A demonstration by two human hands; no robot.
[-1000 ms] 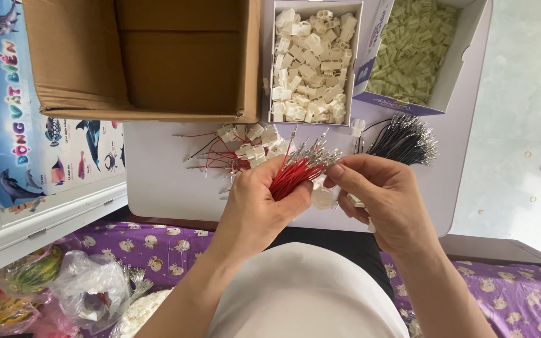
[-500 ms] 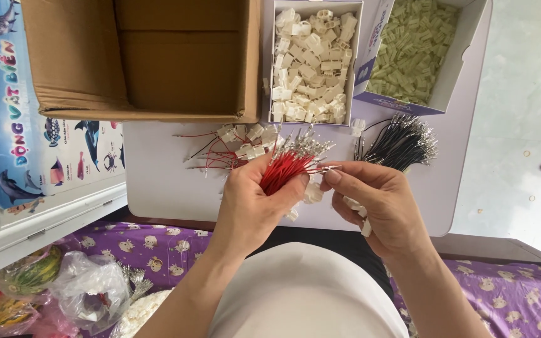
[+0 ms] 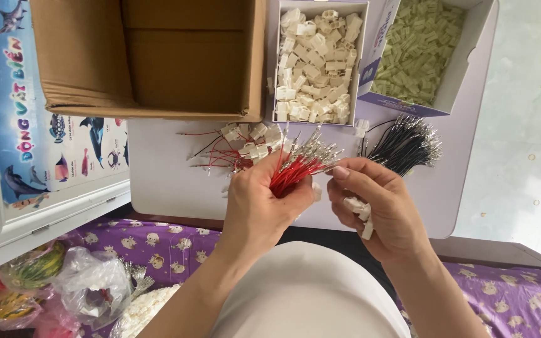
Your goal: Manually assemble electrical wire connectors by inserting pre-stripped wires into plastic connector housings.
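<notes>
Head view shows the left hand (image 3: 259, 206) clenched around a bundle of red wires (image 3: 295, 169), metal tips fanning toward the right hand (image 3: 370, 206). That hand pinches one tip and cups white connectors (image 3: 358, 209) in its palm. Both hover over the white board's (image 3: 170, 181) near edge. Beyond lie finished wired connectors (image 3: 245, 141), black wires (image 3: 405, 144), and, at the far edge, a box of white housings (image 3: 314, 62).

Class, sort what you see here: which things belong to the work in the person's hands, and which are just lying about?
In use: left hand gripping red wires; right hand holding white connectors; box of white connectors; black wires.

Lying about: cardboard box; sea-animal poster; plastic bags.
</notes>
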